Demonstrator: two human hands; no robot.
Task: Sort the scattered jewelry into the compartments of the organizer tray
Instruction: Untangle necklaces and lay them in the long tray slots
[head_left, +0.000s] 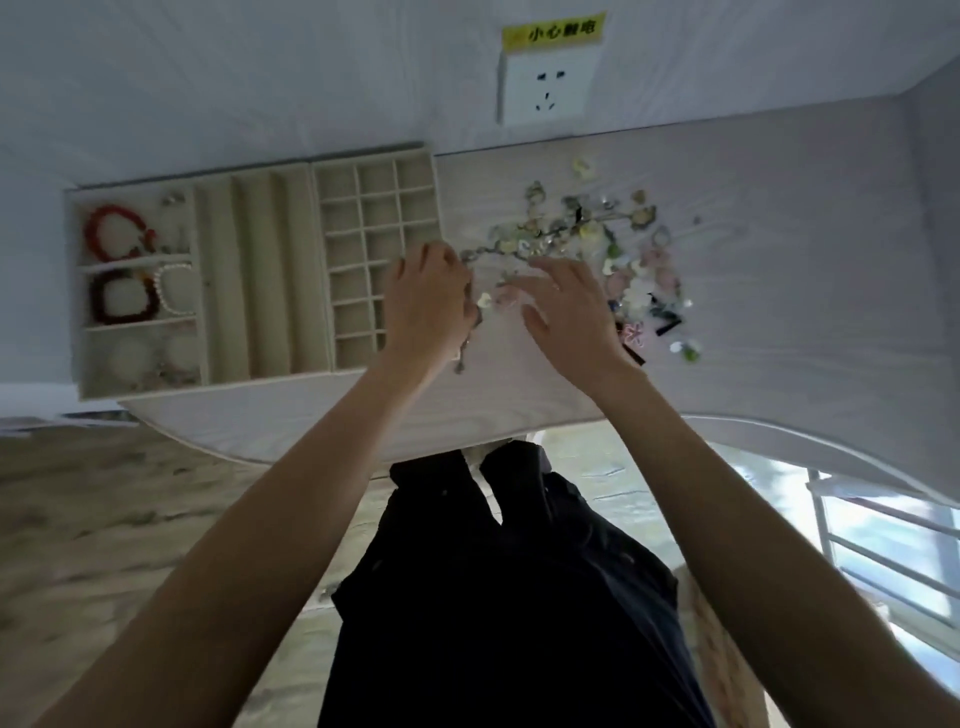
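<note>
A beige organizer tray (260, 379) lies on the left of the table. Its left compartments hold a red bracelet (111, 231), a dark red bracelet (122, 299), a pearl bracelet (171, 291) and pale pieces below. Its small grid cells at the right look empty. A pile of scattered jewelry (587, 244) lies to the right of the tray. My left hand (426, 306) grips a silvery chain (467, 338) that hangs from it and trails back into the pile. My right hand (566, 312) hovers over the pile's near edge with fingers spread and holds nothing.
The table (779, 260) is covered with a pale cloth and stands against a white wall with a socket (548, 88) and a yellow label. The table's front edge runs just below the tray. A white railing (883, 545) stands at the lower right.
</note>
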